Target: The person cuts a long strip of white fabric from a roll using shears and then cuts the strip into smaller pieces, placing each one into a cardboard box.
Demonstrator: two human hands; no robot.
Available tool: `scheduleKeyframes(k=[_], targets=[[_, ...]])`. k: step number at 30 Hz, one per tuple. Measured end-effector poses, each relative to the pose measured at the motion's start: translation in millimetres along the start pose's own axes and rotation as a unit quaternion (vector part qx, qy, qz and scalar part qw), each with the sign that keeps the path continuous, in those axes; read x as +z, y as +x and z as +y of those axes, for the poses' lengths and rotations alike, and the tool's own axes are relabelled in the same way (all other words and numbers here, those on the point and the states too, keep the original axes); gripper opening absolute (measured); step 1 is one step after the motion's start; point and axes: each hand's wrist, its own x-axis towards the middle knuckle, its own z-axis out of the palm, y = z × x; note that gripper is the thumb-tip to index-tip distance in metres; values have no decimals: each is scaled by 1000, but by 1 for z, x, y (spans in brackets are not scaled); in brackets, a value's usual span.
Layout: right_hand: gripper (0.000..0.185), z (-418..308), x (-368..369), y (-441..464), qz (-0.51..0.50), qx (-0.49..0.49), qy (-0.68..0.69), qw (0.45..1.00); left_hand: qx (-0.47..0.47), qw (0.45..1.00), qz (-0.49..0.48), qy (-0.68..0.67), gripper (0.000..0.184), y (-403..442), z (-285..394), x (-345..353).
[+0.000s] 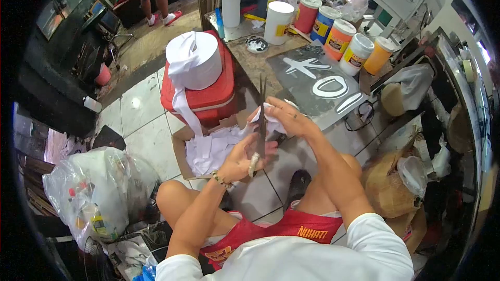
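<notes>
My left hand (240, 160) is palm up, with a pair of dark scissors (262, 130) across its fingers. The handle is wrapped in pale material and the blades point away from me. My right hand (292, 118) is closed on white fabric pieces (275, 124) beside the blades. Below and left of my hands, a cardboard box (180, 155) holds many white cut fabric pieces (211, 151). A large roll of white fabric strip (208, 62) sits on a red cooler (225, 80), its loose end hanging down into the box.
Several paint tubs, including an orange one (341, 36), stand on a low table (250, 60) ahead. A dark stencil board (312, 80) leans right of my hands. A clear plastic bag (104, 192) is at left, a brown paper bag (388, 182) at right. Another person's legs (154, 2) show behind.
</notes>
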Motion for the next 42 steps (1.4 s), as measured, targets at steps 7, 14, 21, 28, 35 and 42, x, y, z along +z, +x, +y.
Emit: scheduleKeyframes(k=[7,14,21,28,35,42], targets=[[32,33,-7,1,65,67,-48,995,23,995,95,1,72,3,38,-1],[24,61,26,12,34,63,66,995,125,959,248,49,71,4,27,-15],[30,55,50,16,68,73,36,994,104,892,298,324,58,-2,54,-30],[30,48,39,11,92,61,-16,994,43,697,339,630,50,-33,78,-88],[24,41,45,11,58,70,-71,993,-11,684,378,624,41,-29,65,-95],[16,23,53,7,76,-9,155,985,76,982,174,20,68,1,37,-23]])
